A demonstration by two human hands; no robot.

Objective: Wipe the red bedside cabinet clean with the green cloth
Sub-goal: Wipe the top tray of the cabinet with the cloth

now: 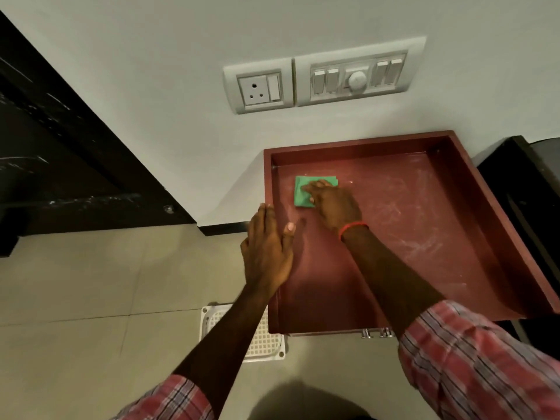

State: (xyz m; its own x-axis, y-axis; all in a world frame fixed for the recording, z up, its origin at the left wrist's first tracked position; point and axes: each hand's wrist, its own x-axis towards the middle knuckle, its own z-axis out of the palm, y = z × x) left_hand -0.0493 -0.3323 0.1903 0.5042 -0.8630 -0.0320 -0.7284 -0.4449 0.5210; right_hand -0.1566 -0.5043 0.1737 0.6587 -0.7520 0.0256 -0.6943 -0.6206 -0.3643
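Observation:
The red bedside cabinet (424, 231) stands against the white wall, seen from above; its recessed top has a raised rim and shows pale dusty streaks on the right half. A folded green cloth (301, 192) lies flat in the far left corner of the top. My right hand (333, 204) presses down on the cloth, fingers spread over it, a red thread around the wrist. My left hand (266, 250) rests flat on the cabinet's left rim, fingers together, thumb on the inner surface, holding nothing.
A white socket plate (260, 86) and a switch panel (357, 75) sit on the wall above the cabinet. A white grated floor drain (266, 344) lies left of the cabinet's front. Dark furniture (60, 147) stands at left, a black object (524, 192) at right.

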